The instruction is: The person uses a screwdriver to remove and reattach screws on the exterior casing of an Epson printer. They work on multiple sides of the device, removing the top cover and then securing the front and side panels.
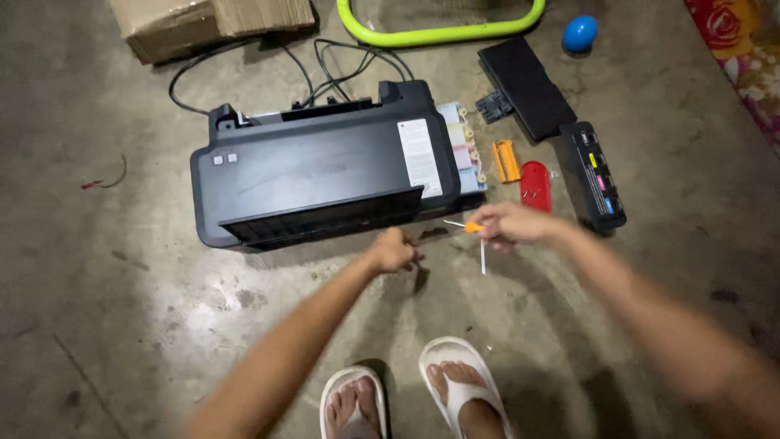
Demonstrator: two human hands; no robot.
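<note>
Both arms were bare right up to where the frame cut them off, no sleeves, no watch, no rings or bands that I could spot on the left hand (393,250) or the right hand (505,224). Down below the hands were the person's feet, each in a white flip-flop (460,375) with a wide, rounded sole and a white Y-shaped strap running between the toes (the plain rubber kind, by the look of it). The one below the left hand was partly cut off by the bottom edge. Toes were bare, no socks.
</note>
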